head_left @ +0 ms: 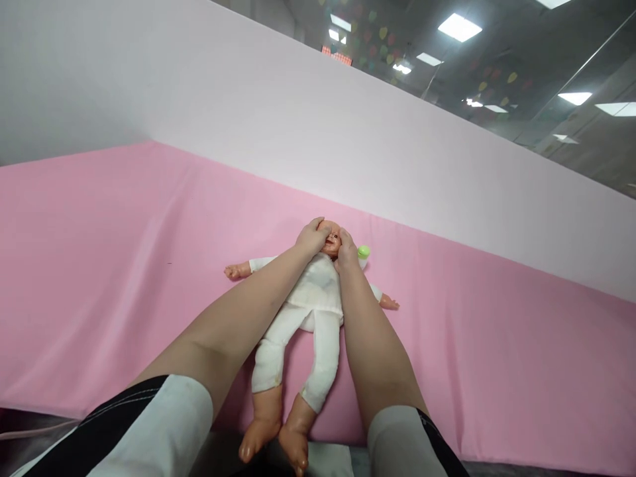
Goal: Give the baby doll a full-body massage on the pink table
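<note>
A baby doll (318, 291) in a white suit lies on its back on a pink sheet (124, 252), head away from me, bare feet hanging over the near edge. My left hand (312, 237) rests on the left side of the doll's head. My right hand (346, 253) presses against the right side of the head. Both hands cup the head between them, and the doll's face shows in the gap. The doll's arms are spread out to either side.
A small green object (364, 251) lies by the doll's head, just right of my right hand. A pale pink wall panel (348, 132) rises behind the sheet. Ceiling lights show above it.
</note>
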`<state>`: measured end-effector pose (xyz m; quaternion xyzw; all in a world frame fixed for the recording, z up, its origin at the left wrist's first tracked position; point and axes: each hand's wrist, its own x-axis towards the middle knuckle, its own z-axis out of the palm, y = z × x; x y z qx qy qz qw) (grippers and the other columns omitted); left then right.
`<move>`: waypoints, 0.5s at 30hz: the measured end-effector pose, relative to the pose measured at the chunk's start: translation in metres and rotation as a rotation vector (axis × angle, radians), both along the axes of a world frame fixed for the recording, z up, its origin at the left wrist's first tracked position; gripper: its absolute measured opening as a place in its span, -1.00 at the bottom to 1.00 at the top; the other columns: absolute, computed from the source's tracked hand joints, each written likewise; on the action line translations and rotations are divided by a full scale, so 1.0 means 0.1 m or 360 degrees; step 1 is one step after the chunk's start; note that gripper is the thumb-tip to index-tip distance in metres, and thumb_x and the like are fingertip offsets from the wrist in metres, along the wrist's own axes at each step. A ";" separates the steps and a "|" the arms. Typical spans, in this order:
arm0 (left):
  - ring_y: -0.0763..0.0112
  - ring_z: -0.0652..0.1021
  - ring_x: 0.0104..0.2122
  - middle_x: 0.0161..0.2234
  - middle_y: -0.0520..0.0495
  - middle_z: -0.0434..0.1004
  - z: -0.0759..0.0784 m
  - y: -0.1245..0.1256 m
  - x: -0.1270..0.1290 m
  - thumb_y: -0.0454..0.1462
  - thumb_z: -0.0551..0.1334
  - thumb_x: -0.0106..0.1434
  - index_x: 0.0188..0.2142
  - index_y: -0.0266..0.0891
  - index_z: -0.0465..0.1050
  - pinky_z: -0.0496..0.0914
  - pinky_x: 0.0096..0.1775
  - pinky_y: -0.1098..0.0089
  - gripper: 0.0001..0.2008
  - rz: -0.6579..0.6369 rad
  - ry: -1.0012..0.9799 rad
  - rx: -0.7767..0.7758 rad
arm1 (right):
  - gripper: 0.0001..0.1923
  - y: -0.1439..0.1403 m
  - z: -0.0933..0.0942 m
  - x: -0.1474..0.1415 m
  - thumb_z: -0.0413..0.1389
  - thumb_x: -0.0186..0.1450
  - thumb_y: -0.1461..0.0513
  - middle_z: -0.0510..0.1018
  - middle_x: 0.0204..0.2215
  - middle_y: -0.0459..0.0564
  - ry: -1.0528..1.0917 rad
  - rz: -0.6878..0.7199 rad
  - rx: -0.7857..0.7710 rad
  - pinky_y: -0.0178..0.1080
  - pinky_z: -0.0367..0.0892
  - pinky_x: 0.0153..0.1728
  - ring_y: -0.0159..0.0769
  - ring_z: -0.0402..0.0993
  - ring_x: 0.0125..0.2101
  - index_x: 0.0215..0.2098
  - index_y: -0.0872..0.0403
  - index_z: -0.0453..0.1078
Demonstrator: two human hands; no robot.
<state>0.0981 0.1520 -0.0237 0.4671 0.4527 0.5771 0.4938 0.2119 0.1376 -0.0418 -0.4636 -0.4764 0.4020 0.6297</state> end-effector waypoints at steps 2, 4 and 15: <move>0.09 0.60 0.11 0.18 -0.25 0.57 -0.06 -0.04 -0.03 -0.20 0.38 0.17 0.28 -0.16 0.45 0.46 0.17 0.16 -0.35 -0.0045 -0.0135 -0.0054 | -0.25 -0.02 -0.01 -0.03 0.10 0.33 -0.13 0.49 0.25 0.16 0.0134 -0.0010 -0.0079 0.01 0.51 0.17 -0.13 0.56 0.16 0.35 0.06 0.21; 0.15 0.64 0.03 0.16 -0.24 0.58 -0.08 -0.07 -0.06 -0.22 0.37 0.17 0.31 -0.17 0.40 0.51 0.10 0.20 -0.31 -0.0095 -0.0340 -0.0094 | -0.21 -0.04 0.01 -0.06 0.22 0.26 -0.07 0.47 0.28 0.15 0.0235 0.0016 -0.0130 -0.03 0.51 0.16 -0.15 0.57 0.13 0.35 0.05 0.20; 0.23 0.63 -0.02 0.06 -0.18 0.59 -0.07 -0.08 -0.08 -0.23 0.40 0.16 0.21 -0.19 0.48 0.52 0.09 0.23 -0.40 -0.0107 -0.0411 -0.0032 | -0.36 0.03 -0.05 -0.07 0.21 0.28 -0.08 0.55 0.15 0.05 0.0004 -0.0133 -0.0049 0.01 0.48 0.18 -0.17 0.54 0.13 0.22 -0.01 0.30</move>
